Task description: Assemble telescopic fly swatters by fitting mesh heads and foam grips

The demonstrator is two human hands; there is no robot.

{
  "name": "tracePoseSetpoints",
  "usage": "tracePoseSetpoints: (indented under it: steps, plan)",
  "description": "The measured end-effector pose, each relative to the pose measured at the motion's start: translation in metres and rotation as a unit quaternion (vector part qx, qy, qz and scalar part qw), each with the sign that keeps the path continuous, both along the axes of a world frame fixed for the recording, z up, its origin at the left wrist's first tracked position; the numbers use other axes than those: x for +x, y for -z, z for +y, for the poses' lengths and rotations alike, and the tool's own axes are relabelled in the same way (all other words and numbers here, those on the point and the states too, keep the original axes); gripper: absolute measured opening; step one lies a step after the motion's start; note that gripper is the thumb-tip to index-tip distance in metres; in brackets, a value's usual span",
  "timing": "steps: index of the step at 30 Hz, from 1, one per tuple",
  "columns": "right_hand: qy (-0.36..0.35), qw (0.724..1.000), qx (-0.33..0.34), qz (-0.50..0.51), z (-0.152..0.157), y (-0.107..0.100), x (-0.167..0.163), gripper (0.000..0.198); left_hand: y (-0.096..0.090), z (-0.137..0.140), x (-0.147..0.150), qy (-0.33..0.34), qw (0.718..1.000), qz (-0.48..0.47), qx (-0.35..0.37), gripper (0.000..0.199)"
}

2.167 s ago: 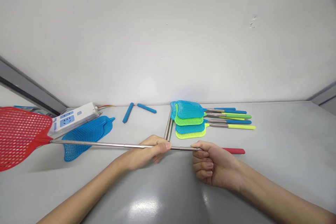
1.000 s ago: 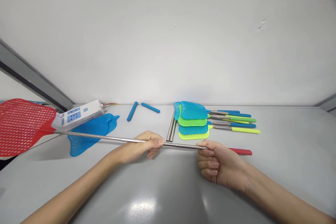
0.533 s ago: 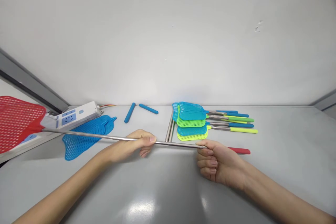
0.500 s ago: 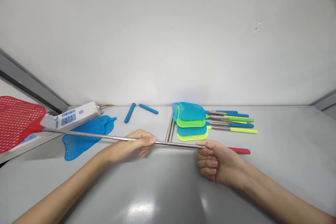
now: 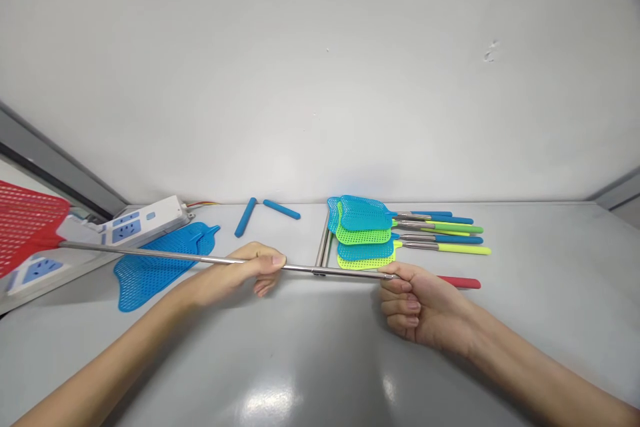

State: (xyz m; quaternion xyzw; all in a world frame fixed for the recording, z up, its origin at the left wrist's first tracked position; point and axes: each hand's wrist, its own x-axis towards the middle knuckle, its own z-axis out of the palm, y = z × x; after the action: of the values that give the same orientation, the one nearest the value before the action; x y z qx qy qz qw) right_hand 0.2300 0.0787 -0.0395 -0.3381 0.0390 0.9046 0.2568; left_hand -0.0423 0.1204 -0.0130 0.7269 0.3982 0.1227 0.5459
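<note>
A red fly swatter (image 5: 30,227) with a long telescopic metal rod stretches across the view, its head cut off by the left edge. Around the middle of the rod, my left hand (image 5: 255,267) is closed, thumb on top. My right hand (image 5: 410,300) grips the rod's right end in a fist, and the red handle sticks out beyond it. Behind my hands lies a pile of blue and green fly swatters (image 5: 367,213), their handles pointing right. Two bare metal rods (image 5: 324,240) lie beside the pile, their near ends close behind the held rod.
Two loose blue handles (image 5: 245,217) lie near the wall. Left of them, blue swatter heads (image 5: 160,267) rest on the grey table (image 5: 310,360) against a white power strip (image 5: 145,221). A pale wall (image 5: 320,80) closes off the back.
The red swatter has shifted a little to the left, with more of its head out of view. My left hand has moved slightly left and my right hand slightly right.
</note>
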Motion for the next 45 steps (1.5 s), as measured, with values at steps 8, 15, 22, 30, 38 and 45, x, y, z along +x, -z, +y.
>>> tracePoseSetpoints:
  steps: [8,15,22,30,38,45]
  plan:
    - [0.001,1.0,0.011,-0.014,0.002,-0.006,0.002,0.037,-0.012,0.002,-0.01,0.003,1.0,0.016,0.021,0.04]
    - [0.007,0.999,0.021,-0.024,0.003,-0.007,0.003,0.037,-0.015,0.007,-0.017,-0.005,1.0,0.013,-0.01,0.04]
    - [-0.008,0.997,0.081,-0.015,0.004,-0.002,0.017,0.038,-0.016,0.0,0.0,-0.035,0.999,-0.029,0.026,0.039]
    - [-0.015,0.99,0.139,0.007,0.007,0.005,0.018,0.039,0.005,-0.003,0.017,-0.077,0.991,-0.11,-0.011,0.039]
    - [-0.033,0.986,0.163,0.021,0.001,0.007,0.011,0.04,0.014,-0.015,0.044,-0.082,0.981,-0.163,-0.061,0.043]
    - [-0.023,0.978,0.2,0.05,-0.004,0.019,0.002,0.041,0.015,-0.024,0.056,-0.127,0.977,-0.153,-0.077,0.043]
